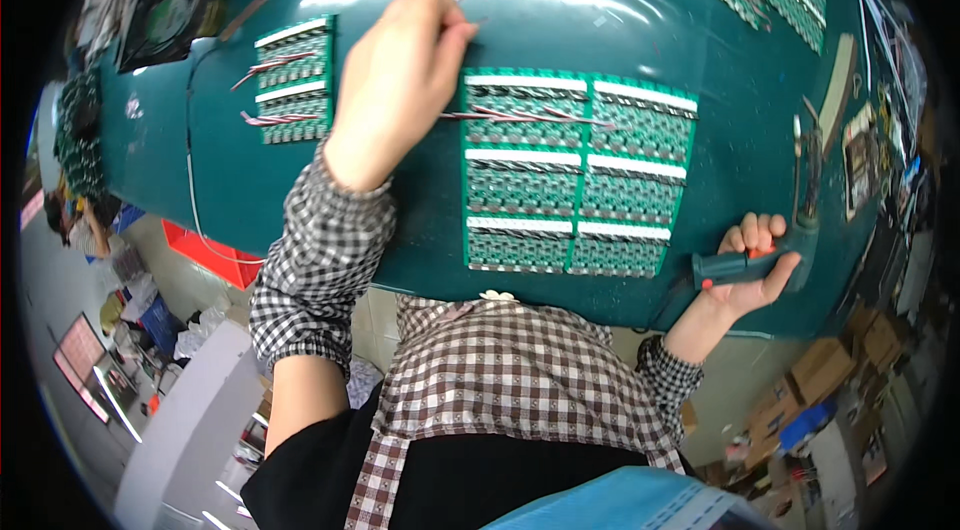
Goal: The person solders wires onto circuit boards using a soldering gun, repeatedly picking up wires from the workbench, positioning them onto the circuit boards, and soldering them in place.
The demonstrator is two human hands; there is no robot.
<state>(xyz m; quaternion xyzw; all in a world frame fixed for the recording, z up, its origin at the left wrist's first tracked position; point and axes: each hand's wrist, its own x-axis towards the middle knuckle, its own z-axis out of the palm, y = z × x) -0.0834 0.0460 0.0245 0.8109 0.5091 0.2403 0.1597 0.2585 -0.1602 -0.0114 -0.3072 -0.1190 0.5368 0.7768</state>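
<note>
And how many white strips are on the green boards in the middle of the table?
6. On the middle green boards are a top left strip, middle left strip, bottom left strip, top right strip, middle right strip and bottom right strip. None looks hidden.

The left arm [318, 275] stretches well forward, bent at the elbow, its left hand [395, 80] back-up with the thumb pressed to the curled forefinger. The right arm [692, 335] angles outward, lower and nearer the body; its right hand [742, 297] lies palm-up, fingers [749, 229] curled in a grip, thumb apart from them.
</note>
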